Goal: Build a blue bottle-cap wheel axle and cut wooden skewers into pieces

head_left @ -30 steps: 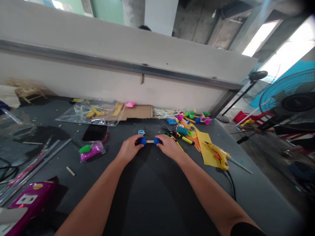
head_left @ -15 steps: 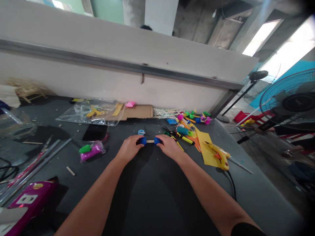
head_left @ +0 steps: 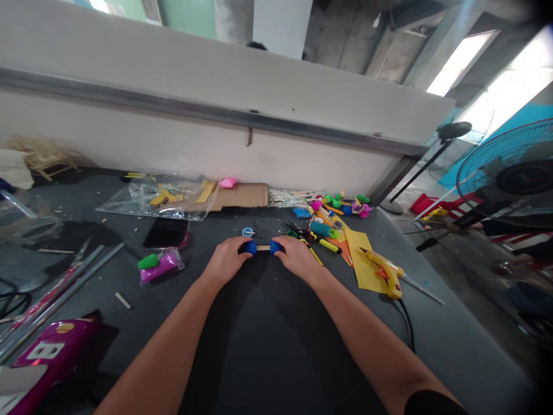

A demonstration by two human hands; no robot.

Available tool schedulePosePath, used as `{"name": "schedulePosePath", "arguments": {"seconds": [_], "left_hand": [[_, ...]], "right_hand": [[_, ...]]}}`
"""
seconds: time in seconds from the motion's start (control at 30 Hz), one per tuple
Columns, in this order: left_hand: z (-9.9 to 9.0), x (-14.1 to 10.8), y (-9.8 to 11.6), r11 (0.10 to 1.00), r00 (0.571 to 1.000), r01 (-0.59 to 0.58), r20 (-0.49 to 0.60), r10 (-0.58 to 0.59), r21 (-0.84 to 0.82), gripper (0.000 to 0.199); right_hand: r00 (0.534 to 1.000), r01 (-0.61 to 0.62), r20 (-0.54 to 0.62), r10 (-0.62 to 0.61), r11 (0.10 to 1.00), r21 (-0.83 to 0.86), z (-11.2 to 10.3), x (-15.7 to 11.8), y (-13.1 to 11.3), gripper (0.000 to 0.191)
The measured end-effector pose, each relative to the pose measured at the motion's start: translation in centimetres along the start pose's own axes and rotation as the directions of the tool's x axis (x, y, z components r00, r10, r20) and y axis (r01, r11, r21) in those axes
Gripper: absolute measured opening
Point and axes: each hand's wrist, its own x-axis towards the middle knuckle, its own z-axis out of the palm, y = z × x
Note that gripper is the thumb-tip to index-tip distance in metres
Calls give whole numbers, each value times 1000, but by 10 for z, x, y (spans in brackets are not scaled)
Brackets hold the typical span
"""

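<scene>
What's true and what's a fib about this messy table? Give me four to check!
1. The left hand holds a blue piece. True.
2. The right hand is holding nothing. False: the right hand grips another blue piece.
3. A pale stick shows between the blue pieces. True.
4. The yellow glue gun is left of both hands. False: the yellow glue gun lies to their right.

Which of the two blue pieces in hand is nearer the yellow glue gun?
The right blue piece, in the right hand; the left one, in the left hand, is farther from the glue gun.
</scene>
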Motion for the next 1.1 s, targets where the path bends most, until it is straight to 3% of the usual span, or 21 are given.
{"name": "schedulePosePath", "arguments": {"seconds": [0.87, 1.1], "left_hand": [[-1, 3, 2, 999, 1000, 24, 19, -24, 27, 37], [-3, 4, 2, 989, 998, -49, 40, 44, 138, 39]], "right_hand": [[1000, 0, 21, 0, 1000, -26, 1, 3, 1, 37], [999, 14, 32, -12, 998, -54, 2, 3, 1, 36]]}}
